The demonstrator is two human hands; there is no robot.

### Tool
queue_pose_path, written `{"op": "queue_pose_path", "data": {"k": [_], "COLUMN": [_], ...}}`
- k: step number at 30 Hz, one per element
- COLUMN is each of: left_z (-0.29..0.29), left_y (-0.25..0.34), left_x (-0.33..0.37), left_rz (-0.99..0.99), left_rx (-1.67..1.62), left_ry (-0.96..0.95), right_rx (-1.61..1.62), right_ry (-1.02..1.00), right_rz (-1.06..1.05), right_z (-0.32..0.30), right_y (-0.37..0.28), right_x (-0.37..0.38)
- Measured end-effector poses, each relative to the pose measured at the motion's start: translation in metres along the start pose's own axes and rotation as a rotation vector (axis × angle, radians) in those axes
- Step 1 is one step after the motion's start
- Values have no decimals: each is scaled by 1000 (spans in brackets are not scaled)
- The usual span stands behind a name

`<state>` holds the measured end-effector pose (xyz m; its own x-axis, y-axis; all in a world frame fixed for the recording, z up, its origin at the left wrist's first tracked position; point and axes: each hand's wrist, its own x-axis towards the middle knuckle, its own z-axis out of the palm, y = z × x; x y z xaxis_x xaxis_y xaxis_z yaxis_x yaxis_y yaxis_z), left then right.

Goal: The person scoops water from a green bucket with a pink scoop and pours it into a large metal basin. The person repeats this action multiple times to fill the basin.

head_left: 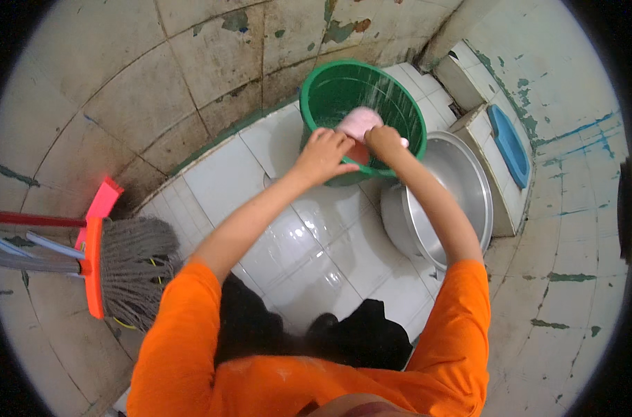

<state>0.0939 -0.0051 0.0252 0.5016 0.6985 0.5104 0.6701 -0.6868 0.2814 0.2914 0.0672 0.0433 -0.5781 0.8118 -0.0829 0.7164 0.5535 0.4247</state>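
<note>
Two hands, one pink mug and one green bucket are at the centre; around the bucket are one basin, one mop and one blue dish. The right hand (385,146) is closed on the near right side of the mug (360,122), with a small pale end showing past the fingers. The left hand (323,154) is partly open, thumb apart from the fingers, its fingertips at the mug's left side; whether they press on it I cannot tell. The mug is tilted over the near part of the bucket (330,87), and an orange patch just below it is too blurred to make out. Pale streaks of water show inside the bucket at its far side.

Just right of the bucket, the metal basin (462,194) sits tilted, the right forearm (441,201) covering part of it. Beyond the basin, farther right of the bucket, the blue dish (509,146) lies on a tiled ledge (504,205). Well to the left of the bucket is the mop (135,257), grey strings on an orange head, with a red scraper-like piece (104,198) just beside it. The tiled floor (316,229) on the near side of the bucket is wet. Stained wall tiles (225,83) rise behind the bucket.
</note>
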Motion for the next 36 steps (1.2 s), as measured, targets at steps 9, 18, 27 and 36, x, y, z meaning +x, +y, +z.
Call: {"op": "queue_pose_path", "data": {"k": [9,18,27,36], "left_z": [6,10,-71,-249], "left_y": [-3,-9,27,204], "left_x": [-5,-6,-88,-239], "left_rz": [-3,38,-222,-471], "left_rx": [-26,-74,-644,-380], "left_ry": [54,157,-181,13], "right_rx": [-167,410,1455,1522], "right_ry": [-523,-595,-311,3], "right_rz": [-117,-45,426,385], "right_z": [102,97,-70,-168], "right_y": [-28,-13,-19,-4], "right_x": [80,63,-15,-50]}}
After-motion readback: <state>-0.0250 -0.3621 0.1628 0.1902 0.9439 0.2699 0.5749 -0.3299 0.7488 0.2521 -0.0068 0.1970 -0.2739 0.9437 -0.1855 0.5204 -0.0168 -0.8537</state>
